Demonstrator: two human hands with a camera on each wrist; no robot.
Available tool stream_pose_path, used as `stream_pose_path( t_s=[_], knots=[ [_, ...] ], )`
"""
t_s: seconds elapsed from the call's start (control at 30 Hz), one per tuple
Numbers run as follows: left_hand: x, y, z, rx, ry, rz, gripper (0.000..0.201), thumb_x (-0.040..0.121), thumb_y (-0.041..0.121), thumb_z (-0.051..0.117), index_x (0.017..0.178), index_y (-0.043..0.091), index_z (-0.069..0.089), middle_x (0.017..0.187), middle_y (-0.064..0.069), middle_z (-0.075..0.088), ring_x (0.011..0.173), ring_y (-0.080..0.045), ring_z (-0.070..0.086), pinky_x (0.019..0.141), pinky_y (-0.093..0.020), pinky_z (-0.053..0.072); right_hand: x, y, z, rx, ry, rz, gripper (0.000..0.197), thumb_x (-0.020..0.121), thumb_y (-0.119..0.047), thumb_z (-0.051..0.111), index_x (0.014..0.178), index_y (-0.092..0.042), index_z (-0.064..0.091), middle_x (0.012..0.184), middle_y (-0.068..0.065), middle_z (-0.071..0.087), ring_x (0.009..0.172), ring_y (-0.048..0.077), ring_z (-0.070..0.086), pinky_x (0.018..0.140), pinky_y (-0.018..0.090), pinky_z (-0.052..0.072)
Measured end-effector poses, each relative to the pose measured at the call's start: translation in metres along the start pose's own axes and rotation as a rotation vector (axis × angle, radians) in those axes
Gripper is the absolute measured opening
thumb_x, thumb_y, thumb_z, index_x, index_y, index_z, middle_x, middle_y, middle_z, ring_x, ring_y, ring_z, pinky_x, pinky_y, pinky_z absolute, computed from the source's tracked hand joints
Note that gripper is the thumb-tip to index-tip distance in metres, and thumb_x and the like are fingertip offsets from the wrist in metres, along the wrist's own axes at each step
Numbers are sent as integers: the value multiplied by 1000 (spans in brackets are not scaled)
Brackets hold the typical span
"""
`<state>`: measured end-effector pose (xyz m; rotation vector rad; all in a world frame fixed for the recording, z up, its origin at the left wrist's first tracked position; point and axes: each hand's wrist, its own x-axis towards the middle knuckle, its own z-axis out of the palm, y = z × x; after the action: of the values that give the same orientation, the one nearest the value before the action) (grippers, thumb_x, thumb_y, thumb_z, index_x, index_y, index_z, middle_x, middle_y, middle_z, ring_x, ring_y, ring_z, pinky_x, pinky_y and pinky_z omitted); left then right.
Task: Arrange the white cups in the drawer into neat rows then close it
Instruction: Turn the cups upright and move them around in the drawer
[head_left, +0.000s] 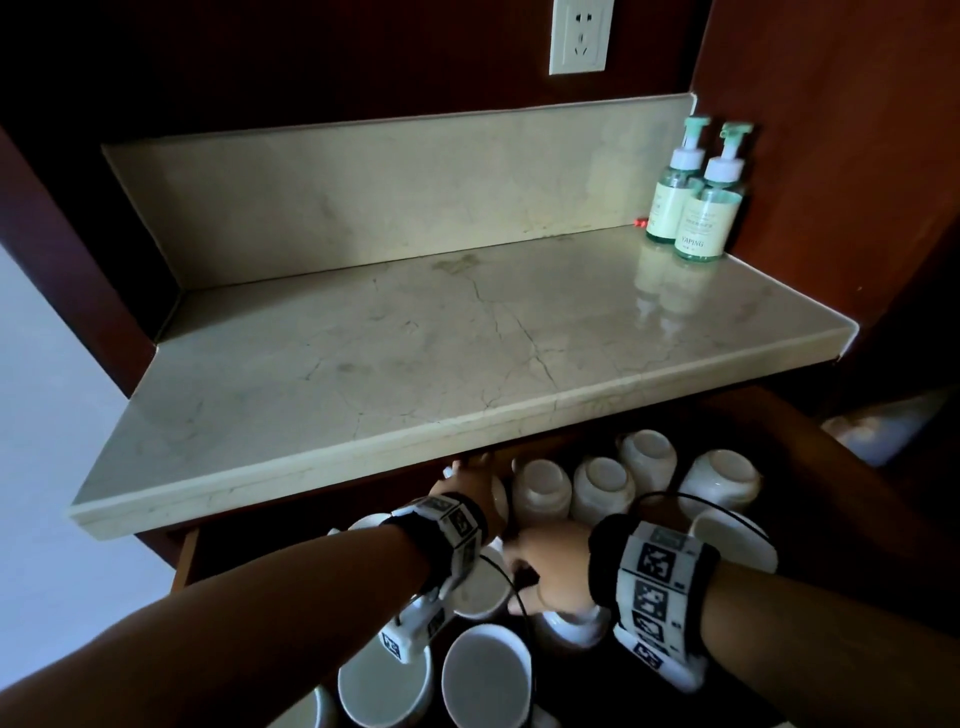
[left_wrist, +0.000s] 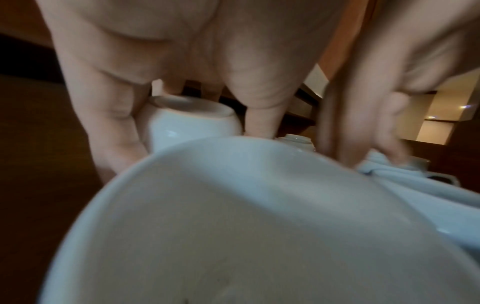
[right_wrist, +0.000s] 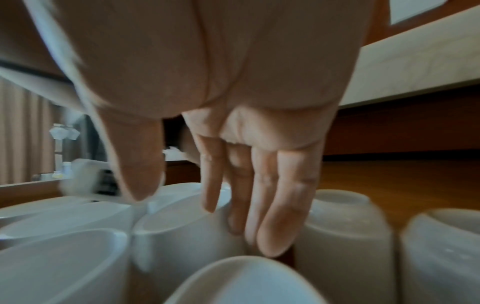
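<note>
My left grip (head_left: 464, 482) pinches an upturned cup (left_wrist: 189, 121) between its fingers, far back in the drawer (head_left: 188, 553) under the counter (head_left: 415, 338) lip. My right grip (head_left: 549, 567) is released, straight fingers (right_wrist: 280, 205) against an upright cup (right_wrist: 187, 236) below its palm. More white cups (head_left: 597, 488) crowd both grips, so I judge any sideways slide could knock neighbours over, chip rims, or rap knuckles overhead.

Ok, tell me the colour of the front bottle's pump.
Mint green. The pump shows best in the head view.
</note>
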<state>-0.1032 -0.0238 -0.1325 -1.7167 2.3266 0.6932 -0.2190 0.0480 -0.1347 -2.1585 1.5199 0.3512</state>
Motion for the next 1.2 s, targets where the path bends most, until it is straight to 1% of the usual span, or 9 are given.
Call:
stream_pose_path(
  t_s=[0.1, 0.17, 0.27, 0.4, 0.57, 0.73, 0.97, 1.1, 1.2],
  knots=[
    [-4, 0, 1, -43, 12, -9, 91, 77, 38, 71, 149, 29, 16, 147, -11, 31, 127, -37, 48, 101, -40, 46, 9, 11, -3, 54, 91, 70, 22, 87, -36, 57, 89, -15, 61, 102, 11, 68, 96, 29, 63, 85, 36, 52],
    [-7, -3, 2, -44, 37, -2, 83, 80, 37, 66, 147, 31, 18, 147, -11, 31, 124, -38, 51, 98, -40, 47, 17, 17, -7, 123, 198, 123, 22, 84, -27, 58, 102, -15, 58, 112, 10, 63, 107, 30, 60, 90, 35, 49],
    [-14, -4, 3, -75, 89, 14, 68, 81, 39, 62, 139, 31, 27, 135, -10, 40, 115, -39, 58, 89, -39, 50, 27, 24, -11, 175, 292, 207, 49, 84, -22, 62, 129, -9, 47, 130, 14, 51, 122, 31, 49, 101, 37, 42],
    [-20, -7, 1, -87, 97, 21, 68, 78, 38, 68, 134, 31, 31, 132, -8, 41, 113, -39, 58, 88, -38, 49, 36, 18, -12, 117, 337, 195, 45, 75, -24, 66, 113, -14, 44, 121, 8, 58, 119, 28, 51, 103, 37, 40],
    [-20, -14, 3, -230, 134, -15, 77, 72, 41, 74, 135, 31, 30, 131, -6, 42, 115, -36, 57, 93, -39, 49, 44, 12, -12, 87, 336, 118, 62, 74, -23, 66, 130, -17, 40, 127, 2, 58, 120, 23, 54, 106, 36, 38],
    [-18, -17, 4, -384, 175, -27, 80, 70, 40, 76, 137, 29, 32, 131, -6, 45, 116, -30, 55, 97, -38, 48, 46, 12, -19, 191, 357, 101, 64, 69, -29, 67, 123, -28, 34, 108, -3, 67, 106, 21, 63, 92, 31, 46],
    [-15, -22, 9, -596, 214, -57, 63, 71, 39, 77, 119, 18, 41, 109, -1, 50, 91, -19, 51, 77, -27, 42, 45, 10, -24, 190, 304, 113, 67, 60, -33, 73, 109, -37, 28, 98, -11, 65, 97, 19, 65, 87, 38, 51],
    [-16, -24, 12, -637, 205, -38, 67, 70, 41, 77, 119, 19, 38, 114, -7, 55, 98, -24, 56, 80, -30, 46, 40, 7, -27, 190, 308, 98, 57, 57, -33, 72, 92, -37, 28, 87, -14, 57, 93, 20, 65, 86, 41, 52],
    [-17, -27, 11, -637, 162, 0, 78, 68, 47, 79, 125, 18, 34, 116, -5, 57, 106, -24, 58, 91, -36, 50, 34, 10, -28, 194, 310, 85, 63, 56, -33, 74, 103, -33, 32, 103, -10, 58, 98, 20, 63, 85, 39, 54]
  ],
)
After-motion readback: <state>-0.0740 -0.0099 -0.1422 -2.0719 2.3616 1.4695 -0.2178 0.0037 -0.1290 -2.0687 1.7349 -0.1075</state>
